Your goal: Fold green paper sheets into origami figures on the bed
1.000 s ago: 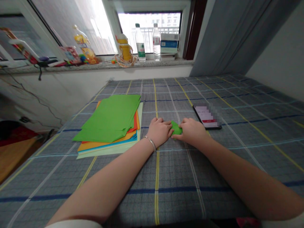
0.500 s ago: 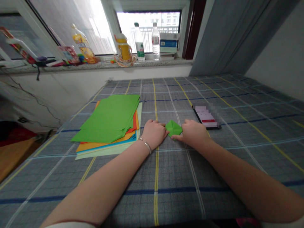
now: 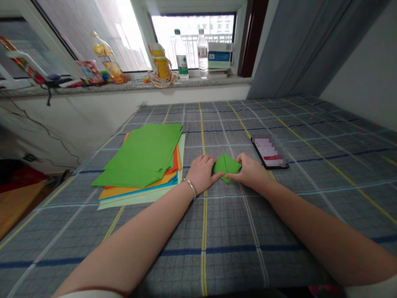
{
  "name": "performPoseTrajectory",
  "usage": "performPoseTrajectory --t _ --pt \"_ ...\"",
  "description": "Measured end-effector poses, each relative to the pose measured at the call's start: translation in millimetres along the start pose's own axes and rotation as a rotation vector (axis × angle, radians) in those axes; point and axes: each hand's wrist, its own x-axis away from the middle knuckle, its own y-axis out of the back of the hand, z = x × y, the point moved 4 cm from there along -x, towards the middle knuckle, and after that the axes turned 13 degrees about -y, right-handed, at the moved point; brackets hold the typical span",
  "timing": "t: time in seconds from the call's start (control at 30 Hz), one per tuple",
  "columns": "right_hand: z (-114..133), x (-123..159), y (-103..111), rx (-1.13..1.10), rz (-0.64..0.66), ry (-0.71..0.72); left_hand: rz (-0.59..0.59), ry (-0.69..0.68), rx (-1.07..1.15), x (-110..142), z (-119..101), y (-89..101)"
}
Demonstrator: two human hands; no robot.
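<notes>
A small folded green paper (image 3: 227,164) lies on the plaid cloth (image 3: 217,223) between my two hands. My left hand (image 3: 202,172), with a bracelet on its wrist, has its fingers curled and pinches the paper's left corner. My right hand (image 3: 252,173) pinches the paper's right and lower edge with thumb and fingers closed on it. Both forearms rest low over the cloth.
A stack of coloured paper sheets (image 3: 141,161), green on top, lies to the left. A phone (image 3: 269,153) lies just right of my right hand. Bottles (image 3: 179,54), a yellow container (image 3: 161,62) and boxes (image 3: 219,56) stand on the windowsill. A grey curtain (image 3: 304,45) hangs at right.
The green paper has opened out wider between my hands, showing more of its face. My hands have drawn slightly apart along its edges.
</notes>
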Motion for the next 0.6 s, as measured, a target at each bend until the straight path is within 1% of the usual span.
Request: performPoseTrajectory --t 0.1,0.23,0.3,0.37,0.4,0.47,0.6 --pt "1 1 -4 -0.216 0.044 -0.027 -0.012 0.030 0.110 -1 7 -3.5" --pt "1 -3 -11 -0.502 0.110 -0.071 -0.074 0.093 0.388 -3 10 -4.3" --pt "0 -7 -16 -0.716 0.193 -0.085 -0.082 0.099 0.556 -3 8 -3.8" --pt "2 -10 -19 -0.867 0.309 -0.054 -0.050 0.088 0.678 -3 4 -3.5" --pt "3 -10 -19 -0.900 0.352 -0.036 -0.030 0.081 0.720 -3 2 -3.5" --pt "4 -10 -19 -0.878 0.393 0.002 -0.020 0.072 0.784 -4 -1 -3.3" --pt "7 -7 -16 -0.657 0.428 0.079 -0.068 0.030 0.900 -5 -2 -2.5"
